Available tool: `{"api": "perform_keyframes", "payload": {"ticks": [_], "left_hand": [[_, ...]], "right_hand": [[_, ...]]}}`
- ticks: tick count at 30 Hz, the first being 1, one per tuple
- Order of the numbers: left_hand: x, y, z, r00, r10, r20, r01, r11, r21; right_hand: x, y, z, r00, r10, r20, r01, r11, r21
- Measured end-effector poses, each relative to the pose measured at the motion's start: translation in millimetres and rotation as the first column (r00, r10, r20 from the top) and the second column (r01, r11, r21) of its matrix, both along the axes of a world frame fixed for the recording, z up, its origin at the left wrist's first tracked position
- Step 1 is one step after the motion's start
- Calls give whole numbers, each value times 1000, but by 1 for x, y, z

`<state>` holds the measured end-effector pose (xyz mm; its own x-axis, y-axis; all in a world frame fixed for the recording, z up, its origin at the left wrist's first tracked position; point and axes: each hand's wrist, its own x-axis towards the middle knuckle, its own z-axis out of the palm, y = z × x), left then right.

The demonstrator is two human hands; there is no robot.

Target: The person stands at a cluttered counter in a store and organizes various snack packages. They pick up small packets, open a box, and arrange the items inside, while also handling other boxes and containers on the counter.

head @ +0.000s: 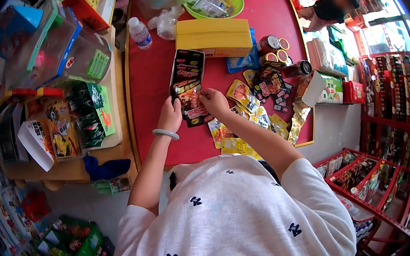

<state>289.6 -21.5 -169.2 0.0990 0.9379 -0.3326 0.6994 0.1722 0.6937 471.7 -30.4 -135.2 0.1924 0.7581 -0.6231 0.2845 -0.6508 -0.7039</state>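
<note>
Above the red tabletop, my left hand grips the near left edge of an open, long black printed box that holds snack packets. My right hand holds the right side of a black snack packet with a food picture, which lies at the box's near end. Right of my hands are loose yellow snack packets, with more near the table's front edge, and a black packet pile. A yellow cardboard box stands just beyond the black box.
A water bottle and a green basket of packets stand at the back. Jars stand at the right. A side table with plastic bins adjoins at the left. Another person is at the upper right, near red shelves.
</note>
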Motion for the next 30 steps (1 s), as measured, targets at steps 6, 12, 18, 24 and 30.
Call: {"api": "perform_keyframes", "payload": {"ticks": [6, 12, 18, 24, 30], "left_hand": [[-15, -10, -15, 807, -363, -466, 501, 838, 216], [-20, -40, -44, 898, -402, -177, 439, 832, 339], [-6, -38, -32, 982, -170, 79, 134, 932, 337], [12, -24, -32, 979, -119, -168, 178, 899, 400], [6, -12, -21, 951, -142, -276, 269, 819, 507]], "right_hand": [[-2, -5, -36, 986, -111, 128, 85, 978, 192], [-25, 9, -33, 890, -189, 414, 74, 958, 279], [-40, 4, -38, 858, -236, 457, 97, 946, 308], [-25, -16, -29, 780, -122, 613, -327, 756, 567], [8, -17, -24, 310, 337, 889, -907, 385, 171]]}}
